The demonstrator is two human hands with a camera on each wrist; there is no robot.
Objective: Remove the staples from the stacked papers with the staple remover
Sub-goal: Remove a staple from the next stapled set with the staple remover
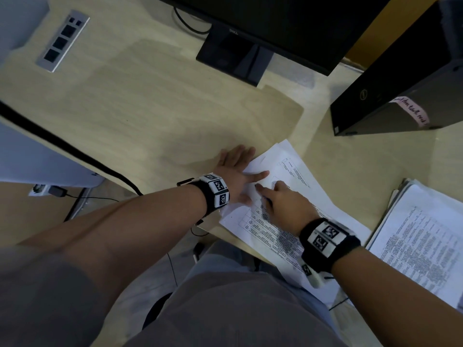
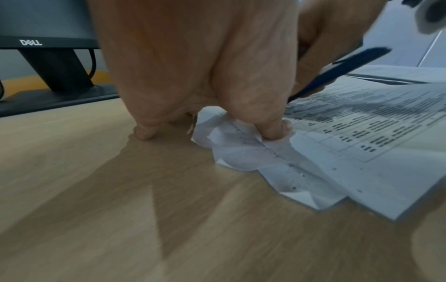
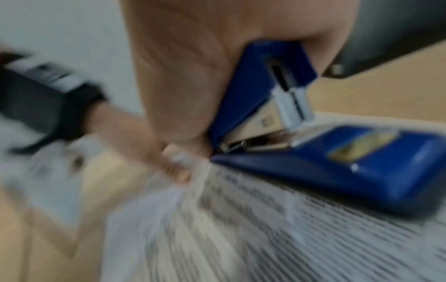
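While the right hand (image 1: 285, 206) grips the blue staple remover (image 3: 313, 152) against the stacked papers (image 1: 295, 196) at five o'clock, the left hand (image 1: 235, 171), fingers spread, presses their crumpled corner (wrist view blurred) onto the counter (image 1: 150, 108); a Dell monitor (image 1: 275, 26) stands at twelve.

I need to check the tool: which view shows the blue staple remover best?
The right wrist view: the staple remover fills it, though blurred. The left wrist view shows only its blue edge; in the head view the right hand hides it.
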